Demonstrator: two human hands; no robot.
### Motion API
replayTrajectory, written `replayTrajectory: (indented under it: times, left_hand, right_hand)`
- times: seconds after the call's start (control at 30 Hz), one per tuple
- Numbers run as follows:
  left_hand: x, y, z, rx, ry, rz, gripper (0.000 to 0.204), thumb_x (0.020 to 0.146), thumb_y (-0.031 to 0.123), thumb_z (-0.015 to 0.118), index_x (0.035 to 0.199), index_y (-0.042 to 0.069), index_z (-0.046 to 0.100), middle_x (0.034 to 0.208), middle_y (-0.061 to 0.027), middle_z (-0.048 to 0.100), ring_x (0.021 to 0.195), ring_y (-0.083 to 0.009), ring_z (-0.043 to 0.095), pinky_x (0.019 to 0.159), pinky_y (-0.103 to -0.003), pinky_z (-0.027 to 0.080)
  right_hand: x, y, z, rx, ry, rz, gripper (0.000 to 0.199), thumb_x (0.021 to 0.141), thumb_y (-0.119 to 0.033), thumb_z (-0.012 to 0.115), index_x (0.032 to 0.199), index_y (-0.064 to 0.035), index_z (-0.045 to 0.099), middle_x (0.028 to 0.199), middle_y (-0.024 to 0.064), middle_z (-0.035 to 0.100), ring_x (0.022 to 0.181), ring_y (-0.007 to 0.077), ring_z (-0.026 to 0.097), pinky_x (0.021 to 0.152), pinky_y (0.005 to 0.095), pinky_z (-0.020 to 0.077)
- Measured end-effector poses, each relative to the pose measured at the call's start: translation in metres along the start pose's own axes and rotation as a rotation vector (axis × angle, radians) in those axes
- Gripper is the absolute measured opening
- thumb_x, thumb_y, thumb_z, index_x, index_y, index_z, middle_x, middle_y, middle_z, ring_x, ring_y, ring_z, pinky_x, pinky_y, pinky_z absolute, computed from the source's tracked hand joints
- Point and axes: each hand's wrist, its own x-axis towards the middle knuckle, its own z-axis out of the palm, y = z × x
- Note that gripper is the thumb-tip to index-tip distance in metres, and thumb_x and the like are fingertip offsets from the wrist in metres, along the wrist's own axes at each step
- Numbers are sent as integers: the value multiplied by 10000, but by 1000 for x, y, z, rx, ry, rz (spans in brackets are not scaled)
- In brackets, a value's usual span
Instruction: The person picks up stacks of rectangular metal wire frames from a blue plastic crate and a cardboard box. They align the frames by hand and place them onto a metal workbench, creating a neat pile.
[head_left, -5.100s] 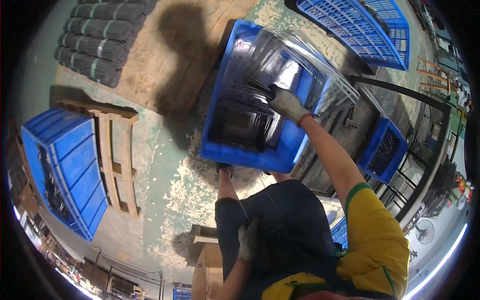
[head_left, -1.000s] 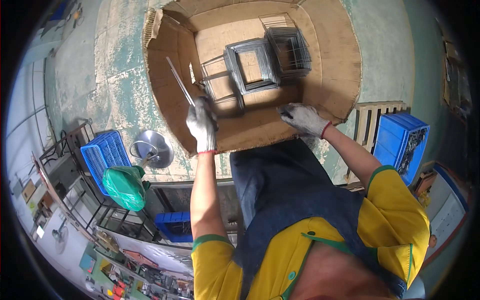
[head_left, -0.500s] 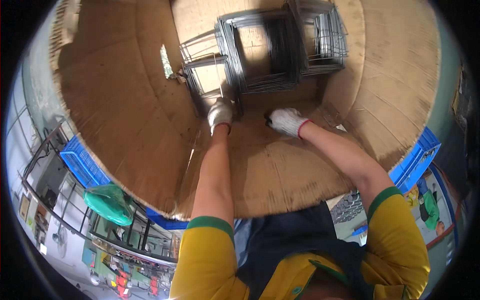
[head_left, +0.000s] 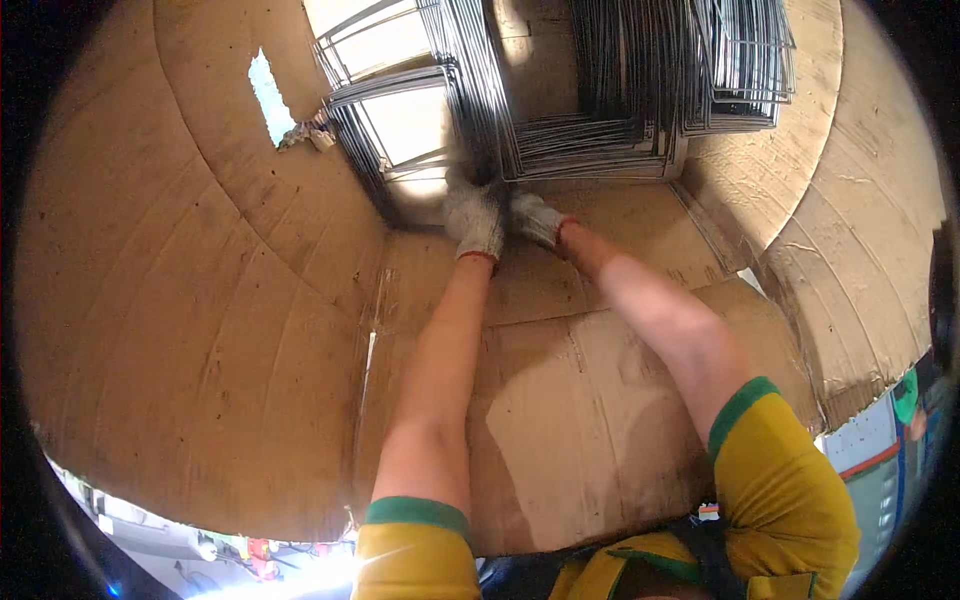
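Note:
Inside a large cardboard box (head_left: 250, 330), several stacks of rectangular wire frames stand near the far wall. My left hand (head_left: 474, 220), in a white knitted glove, is at the lower corner of the left wire frames (head_left: 385, 90). Its fingertips are dark and smeared by motion. My right hand (head_left: 535, 217), gloved the same way, is close beside it, just below the larger middle stack of wire frames (head_left: 590, 145). Shadow and blur hide the fingers of this hand, so I cannot make out what either one grips.
Another bundle of wire frames (head_left: 745, 70) leans at the far right. The box's left wall has a torn hole (head_left: 270, 98) with a ragged flap. The near cardboard wall (head_left: 570, 420) rises between my body and the frames. Beyond the lower left rim, red equipment (head_left: 262, 558) shows.
My head view has moved closer over the box. My right hand has come left, from apart to right beside my left hand, at the wire frames' lower edge.

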Motion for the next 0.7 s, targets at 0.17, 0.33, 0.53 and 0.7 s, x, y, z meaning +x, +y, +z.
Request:
replayTrajectory:
  times: [0.17, 0.33, 0.53, 0.7]
  left_hand:
    - [-1, -15, -25, -83, 21, 133, 327, 748, 238, 666, 994, 35, 592, 889, -105, 648, 773, -247, 619, 656, -328, 493]
    - [-11, -11, -84, -934, -75, -246, 186, 792, 133, 623, 965, 66, 605, 773, -63, 611, 622, -159, 562, 517, -279, 451]
    - [2, 23, -137, -140, -386, -237, 477, 824, 376, 540, 1144, 23, 548, 945, -96, 636, 762, -205, 590, 746, -271, 467]
    - [14, 10, -158, -406, -479, 43, 395, 872, 352, 514, 1099, 35, 576, 958, -49, 625, 810, -152, 584, 771, -255, 458]
  right_hand:
    - [12, -54, -40, 58, -178, -71, 208, 810, -210, 506, 805, -47, 635, 754, 118, 632, 697, 236, 620, 599, 342, 505]
    - [29, -115, -178, 515, -226, 201, 319, 778, -367, 567, 821, -61, 647, 742, 147, 647, 693, 262, 634, 623, 327, 513]
    - [62, -119, -216, 1105, -182, 329, 400, 723, -460, 622, 879, -92, 643, 703, 108, 640, 651, 214, 626, 625, 330, 507]
    - [88, -117, -219, 1255, -179, 351, 347, 715, -385, 638, 893, -87, 625, 699, 93, 635, 605, 204, 609, 606, 326, 507]
